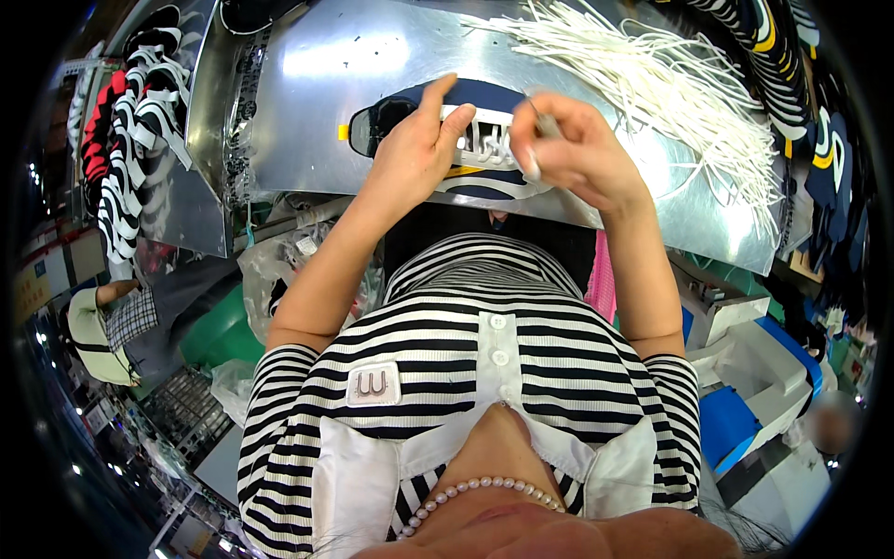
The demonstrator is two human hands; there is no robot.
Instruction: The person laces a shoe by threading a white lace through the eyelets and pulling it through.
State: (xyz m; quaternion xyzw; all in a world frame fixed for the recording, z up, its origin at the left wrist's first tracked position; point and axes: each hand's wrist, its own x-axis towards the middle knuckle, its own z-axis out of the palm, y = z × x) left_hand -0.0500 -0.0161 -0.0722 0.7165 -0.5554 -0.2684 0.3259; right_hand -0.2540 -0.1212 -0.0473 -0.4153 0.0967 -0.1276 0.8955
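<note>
Fingers (438,110) of the left hand (410,154): extended, pressing flat on a navy-blue fabric shoe upper with white trim (466,140), not curled round it. Fingers of the right hand (573,149): pinched shut on a thin grey metal tool (543,123), tip pointing down at the upper's white lace panel.

Surface: shiny curved sheet-metal table (335,84), reflective, bent by the lens.

Room, left to right: stacked black, white and red shoe uppers (130,121) at far left; another person's sleeve (98,331) lower left; clear plastic bags (279,270) under the table edge; bundle of loose white laces (670,84) fanned over the table's right half; pile of navy, white and yellow striped uppers (792,74) at far right; white-and-blue machine (754,373) lower right.

Upper's position: lying on the table's near edge, under the left hand, just beside the right.
</note>
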